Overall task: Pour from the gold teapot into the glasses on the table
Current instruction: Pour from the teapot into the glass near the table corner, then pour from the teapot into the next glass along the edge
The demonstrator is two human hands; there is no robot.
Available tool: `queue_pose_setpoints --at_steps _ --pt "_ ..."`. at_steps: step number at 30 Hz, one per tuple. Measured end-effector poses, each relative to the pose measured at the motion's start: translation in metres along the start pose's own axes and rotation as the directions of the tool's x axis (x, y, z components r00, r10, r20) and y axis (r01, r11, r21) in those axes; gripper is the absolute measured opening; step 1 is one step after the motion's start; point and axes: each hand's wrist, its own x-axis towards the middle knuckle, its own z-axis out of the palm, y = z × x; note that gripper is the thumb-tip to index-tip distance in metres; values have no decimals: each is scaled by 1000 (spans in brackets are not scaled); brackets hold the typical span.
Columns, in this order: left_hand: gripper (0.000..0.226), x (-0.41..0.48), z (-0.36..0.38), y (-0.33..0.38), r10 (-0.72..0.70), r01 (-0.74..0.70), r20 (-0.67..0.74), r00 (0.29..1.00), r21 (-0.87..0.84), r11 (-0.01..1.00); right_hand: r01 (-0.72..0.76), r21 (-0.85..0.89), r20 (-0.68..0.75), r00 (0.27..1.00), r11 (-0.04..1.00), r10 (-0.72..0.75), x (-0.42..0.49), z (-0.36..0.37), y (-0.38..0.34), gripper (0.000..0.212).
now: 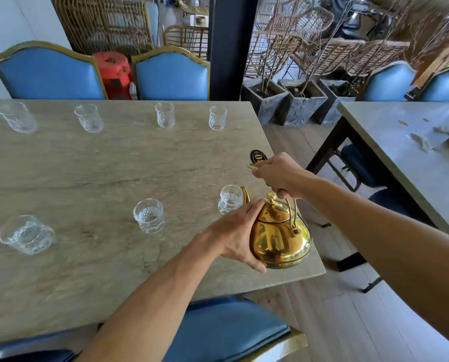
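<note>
The gold teapot [280, 239] stands near the table's right front corner, its spout beside the near-right glass [229, 198]. My right hand [280, 176] grips its arched handle from above. My left hand [233, 235] lies flat against the pot's left side and lid. Two more clear glasses [149, 216] [26, 234] stand along the near side. Several glasses line the far side, such as one at the far right [217, 118] and one at the far left [16, 117].
The stone table [87, 165] ends close to the teapot at right. A dark oval tag [258, 155] lies near its right edge. Blue chairs [172, 74] stand behind and in front [226, 333]. A second table [406, 142] is at right, with planters [303, 100] beyond.
</note>
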Motion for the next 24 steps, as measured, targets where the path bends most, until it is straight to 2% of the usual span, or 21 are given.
queue_pose_setpoints --at_steps 6,10,14,22,24 --pt "148 3 -20 13 67 -66 -15 998 45 997 -62 23 -94 994 998 64 -23 -17 -21 34" --pt "149 12 -45 20 121 -119 -14 993 97 988 -28 -8 -145 989 1000 26 -35 -35 -38 32" --pt "152 24 -74 26 170 -163 -28 985 155 974 34 54 -231 973 998 -21 -33 -50 -51 35" --pt "153 54 -114 30 124 -105 -63 990 244 964 160 -4 -220 963 987 -157 -6 -83 -70 32" --pt "153 65 -118 29 85 -62 -78 993 261 963 168 34 -217 964 985 -157 7 -94 -70 32"
